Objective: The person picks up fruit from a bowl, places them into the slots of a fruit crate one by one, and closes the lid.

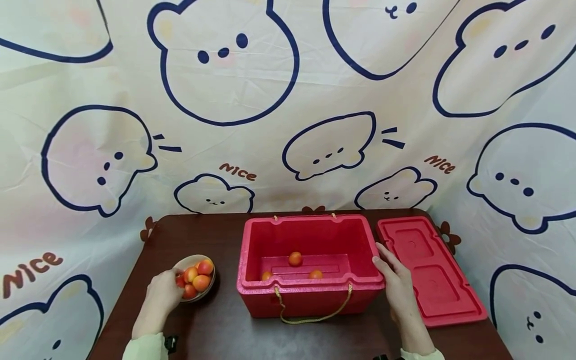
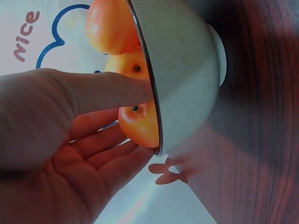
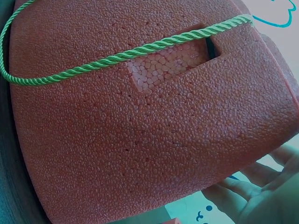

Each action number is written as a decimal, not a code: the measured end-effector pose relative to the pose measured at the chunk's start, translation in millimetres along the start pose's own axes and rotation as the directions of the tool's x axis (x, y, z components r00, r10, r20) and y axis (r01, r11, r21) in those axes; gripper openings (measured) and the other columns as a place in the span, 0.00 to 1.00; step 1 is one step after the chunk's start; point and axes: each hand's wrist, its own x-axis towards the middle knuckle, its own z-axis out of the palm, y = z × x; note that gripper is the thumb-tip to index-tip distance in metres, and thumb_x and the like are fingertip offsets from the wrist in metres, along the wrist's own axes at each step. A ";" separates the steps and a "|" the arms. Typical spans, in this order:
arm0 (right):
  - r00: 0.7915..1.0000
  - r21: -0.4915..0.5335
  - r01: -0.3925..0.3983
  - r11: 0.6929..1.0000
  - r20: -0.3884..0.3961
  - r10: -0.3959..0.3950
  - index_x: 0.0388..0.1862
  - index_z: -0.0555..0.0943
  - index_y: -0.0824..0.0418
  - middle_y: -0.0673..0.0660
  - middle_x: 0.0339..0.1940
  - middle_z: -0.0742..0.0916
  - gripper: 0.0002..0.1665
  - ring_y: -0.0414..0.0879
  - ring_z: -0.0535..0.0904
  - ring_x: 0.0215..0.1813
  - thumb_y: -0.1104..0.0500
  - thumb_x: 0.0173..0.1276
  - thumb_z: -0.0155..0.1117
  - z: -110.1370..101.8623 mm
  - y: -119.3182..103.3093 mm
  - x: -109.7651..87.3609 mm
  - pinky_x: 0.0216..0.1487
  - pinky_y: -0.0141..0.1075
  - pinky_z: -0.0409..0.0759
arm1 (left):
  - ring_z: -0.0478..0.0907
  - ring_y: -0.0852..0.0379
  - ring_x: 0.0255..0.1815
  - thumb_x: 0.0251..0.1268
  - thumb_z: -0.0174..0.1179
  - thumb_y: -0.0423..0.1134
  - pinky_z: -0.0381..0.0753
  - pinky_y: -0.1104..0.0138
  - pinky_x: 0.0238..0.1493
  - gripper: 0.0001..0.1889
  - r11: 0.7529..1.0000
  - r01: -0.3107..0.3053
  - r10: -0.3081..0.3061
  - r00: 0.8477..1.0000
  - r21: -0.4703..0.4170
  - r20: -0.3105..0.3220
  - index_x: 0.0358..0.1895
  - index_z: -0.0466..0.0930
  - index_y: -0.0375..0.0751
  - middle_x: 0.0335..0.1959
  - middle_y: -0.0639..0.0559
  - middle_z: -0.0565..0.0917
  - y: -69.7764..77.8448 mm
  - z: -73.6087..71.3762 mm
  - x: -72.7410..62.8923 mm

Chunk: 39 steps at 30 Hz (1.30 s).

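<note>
Bear-printed cloth (image 1: 270, 145) backs a dark table (image 1: 216, 330) bearing a red box (image 1: 315, 302), its lid (image 1: 432, 272) and a bowl (image 2: 187, 74). Right hand (image 1: 398, 282), fingers extended, touches the box's right end; left hand (image 1: 162, 292) curls thumb and fingers round a fruit (image 2: 140, 126) inside the bowl.

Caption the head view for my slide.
Left hand grasping fruit in a bowl; right hand at an open red box with more inside.

Soft glare is paling the tabletop (image 1: 234, 332) between the left hand (image 1: 163, 294) and right hand (image 1: 398, 285); beyond the left, shadow is pooling beside the bowl (image 2: 187, 70).
</note>
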 end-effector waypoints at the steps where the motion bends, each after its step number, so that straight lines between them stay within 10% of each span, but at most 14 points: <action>1: 1.000 0.003 -0.001 1.000 0.001 0.001 0.79 0.65 0.47 0.57 0.77 0.70 0.32 0.53 0.72 0.68 0.48 0.78 0.56 -0.1 -0.3 -0.3 0.50 0.25 0.80 | 0.74 0.44 0.34 0.58 0.60 0.25 0.82 0.58 0.32 0.19 1.000 -0.014 0.014 1.000 0.012 -0.006 0.53 0.77 0.21 0.41 0.30 0.81 -0.5 0.4 0.0; 8: 1.000 0.022 -0.020 1.000 0.004 0.020 0.79 0.64 0.47 0.57 0.77 0.69 0.33 0.54 0.70 0.69 0.48 0.78 0.56 0.3 -0.7 -0.1 0.52 0.27 0.79 | 0.80 0.41 0.33 0.54 0.66 0.28 0.80 0.45 0.39 0.14 0.975 -0.136 0.160 0.979 0.178 -0.127 0.45 0.83 0.25 0.38 0.30 0.84 -6.4 4.1 -1.1; 39: 0.999 0.000 -0.038 0.999 -0.035 0.038 0.79 0.65 0.48 0.57 0.77 0.70 0.33 0.55 0.72 0.69 0.47 0.78 0.56 3.7 -0.2 -1.8 0.48 0.25 0.80 | 0.80 0.33 0.45 0.60 0.68 0.39 0.78 0.41 0.46 0.20 0.994 -0.095 0.105 0.975 0.059 -0.196 0.52 0.82 0.27 0.46 0.28 0.84 -4.6 -4.9 -12.5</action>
